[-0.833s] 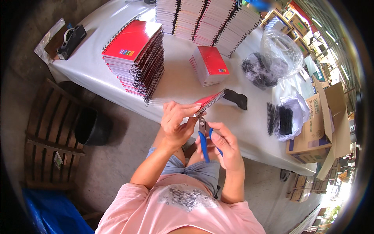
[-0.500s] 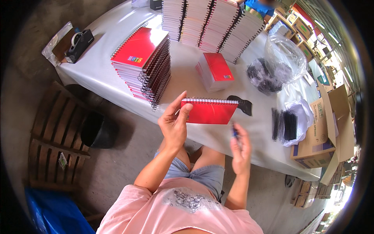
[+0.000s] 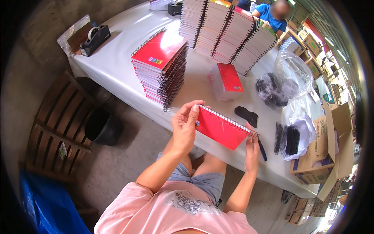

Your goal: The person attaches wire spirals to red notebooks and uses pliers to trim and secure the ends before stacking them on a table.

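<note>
A red spiral notebook [image 3: 222, 130] is held tilted over the table's near edge, its coil along the upper side. My left hand [image 3: 184, 126] pinches its left end, thumb on the red cover. At the other end, my right hand [image 3: 252, 150] has its fingers closed at the corner, where loose wire of the coil sticks out. Just right of those fingers lies a slim dark blue tool [image 3: 262, 149]; its working end is hidden. On the table beyond the notebook is a flat black curved piece [image 3: 246, 116].
Beyond stand a stack of coiled red notebooks [image 3: 159, 62], a smaller red-covered stack [image 3: 226, 84] and tall rows of bound books [image 3: 218, 31]. Black coils [image 3: 290, 139] lie right, near a cardboard box [image 3: 315, 152]. A tape dispenser [image 3: 95, 41] sits far left; a person [image 3: 272, 17] is behind.
The notebook has tilted, its right end lower. My right hand has come up to its coil corner; the dark blue tool, before at my right fingers, now lies beside them. The view has shifted.
</note>
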`<action>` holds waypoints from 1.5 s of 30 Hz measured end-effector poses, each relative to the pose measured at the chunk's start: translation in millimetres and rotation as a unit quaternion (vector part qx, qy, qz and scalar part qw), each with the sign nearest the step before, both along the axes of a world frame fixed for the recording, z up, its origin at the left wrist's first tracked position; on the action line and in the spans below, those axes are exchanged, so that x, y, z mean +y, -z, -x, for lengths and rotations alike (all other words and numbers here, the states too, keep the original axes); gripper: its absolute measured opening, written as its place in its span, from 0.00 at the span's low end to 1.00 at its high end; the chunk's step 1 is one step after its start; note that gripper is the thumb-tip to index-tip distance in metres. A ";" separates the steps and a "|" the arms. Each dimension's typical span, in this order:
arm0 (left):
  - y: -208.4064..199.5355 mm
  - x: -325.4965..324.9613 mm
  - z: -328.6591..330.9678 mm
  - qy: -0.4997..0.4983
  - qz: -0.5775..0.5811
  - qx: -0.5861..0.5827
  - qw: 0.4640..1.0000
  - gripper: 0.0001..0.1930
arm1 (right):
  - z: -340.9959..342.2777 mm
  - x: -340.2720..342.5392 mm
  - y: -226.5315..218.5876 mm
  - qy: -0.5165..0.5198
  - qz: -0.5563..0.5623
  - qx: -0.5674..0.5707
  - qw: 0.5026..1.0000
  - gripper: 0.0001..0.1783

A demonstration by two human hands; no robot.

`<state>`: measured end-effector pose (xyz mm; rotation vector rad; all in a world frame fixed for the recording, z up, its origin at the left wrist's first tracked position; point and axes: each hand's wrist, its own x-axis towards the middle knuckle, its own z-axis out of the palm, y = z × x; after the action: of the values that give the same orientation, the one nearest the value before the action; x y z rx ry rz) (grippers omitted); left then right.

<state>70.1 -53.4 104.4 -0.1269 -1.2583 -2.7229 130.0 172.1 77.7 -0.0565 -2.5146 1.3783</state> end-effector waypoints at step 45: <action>-28.8 -123.1 89.5 -0.208 0.198 0.150 0.946 0.23 | 229.3 -190.2 -86.0 -0.188 0.115 0.160 0.962 0.31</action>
<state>-19.4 -176.6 133.2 -0.2700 -1.5148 -1.9890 -99.3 -18.1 163.7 0.5795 -2.1575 1.6589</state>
